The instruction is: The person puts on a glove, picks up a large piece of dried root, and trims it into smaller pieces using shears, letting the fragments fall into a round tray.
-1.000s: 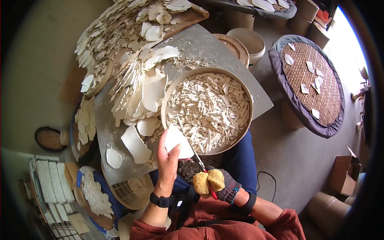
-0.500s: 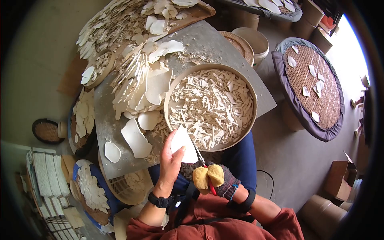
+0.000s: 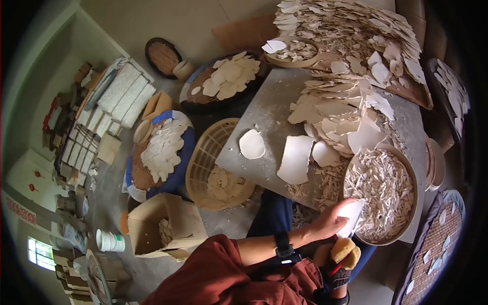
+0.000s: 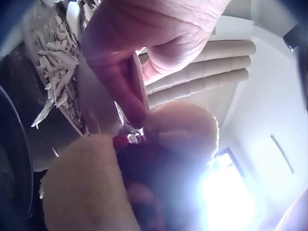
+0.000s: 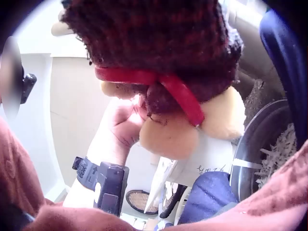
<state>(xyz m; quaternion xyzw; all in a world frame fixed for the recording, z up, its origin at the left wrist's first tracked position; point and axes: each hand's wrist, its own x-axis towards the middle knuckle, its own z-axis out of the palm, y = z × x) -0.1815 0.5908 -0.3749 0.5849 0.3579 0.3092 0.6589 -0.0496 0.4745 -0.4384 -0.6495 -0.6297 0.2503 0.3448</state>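
My left hand [image 3: 330, 222] pinches a thin, flat white piece [image 3: 353, 213] between thumb and fingers, at the near rim of a round tray [image 3: 413, 189]. Inside that tray lies a heap of narrow white strips [image 3: 380, 193]. Just below the piece, my right hand [image 3: 339, 278], in a dark knitted glove, grips scissors with red handles [image 5: 185, 101]. Yellow foam pads [image 3: 345, 252] are wrapped about the handles. In the left wrist view the foam and scissors sit close under the left fingertips [image 4: 134, 113]. The blades are mostly hidden behind the piece.
A grey table [image 3: 249, 119] bears stacked white slabs [image 3: 335, 109] and loose pieces beside the tray. A heaped board [image 3: 351, 35] stands behind. Left of the table are a plastic basket [image 3: 195, 175], a cardboard box [image 3: 152, 218] and a blue-rimmed tray [image 3: 187, 147].
The head view has swung left, so table and hands now appear farther right. Both hands stay together by the round tray, still holding the white piece and the scissors.
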